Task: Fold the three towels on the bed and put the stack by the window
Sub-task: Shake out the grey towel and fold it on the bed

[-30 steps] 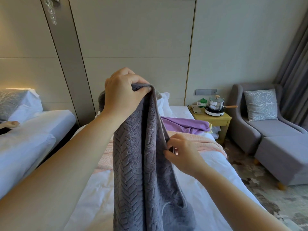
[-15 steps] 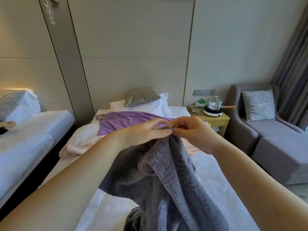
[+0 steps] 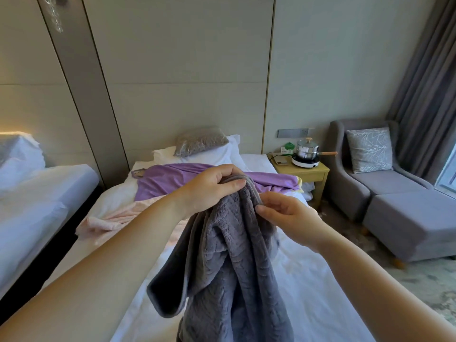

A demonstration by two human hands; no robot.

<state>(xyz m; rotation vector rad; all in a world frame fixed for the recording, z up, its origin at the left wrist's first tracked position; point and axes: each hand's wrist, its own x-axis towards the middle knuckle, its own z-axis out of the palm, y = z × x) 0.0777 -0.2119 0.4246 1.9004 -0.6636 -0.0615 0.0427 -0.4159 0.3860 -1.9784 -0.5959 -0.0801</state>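
A grey textured towel [image 3: 229, 262] hangs bunched above the white bed [image 3: 308, 287]. My left hand [image 3: 209, 191] grips its top edge, fingers curled over the hem. My right hand [image 3: 286, 215] pinches the same hem just to the right, thumb and fingers together. A purple towel [image 3: 172, 178] lies spread across the bed near the pillows. A pink towel [image 3: 111, 218] lies crumpled below it toward the bed's left side, partly hidden by my left arm.
A second bed [image 3: 37, 201] stands at the left across a dark gap. A yellow bedside table [image 3: 306, 172] carries a pot on a hotplate [image 3: 307, 154]. A grey armchair with footstool [image 3: 399, 201] and grey curtains [image 3: 429, 82] fill the right, by the window.
My left hand came down from head height with the grey towel. Both hands met at its top edge, and now my right hand has slid slightly right along the hem.
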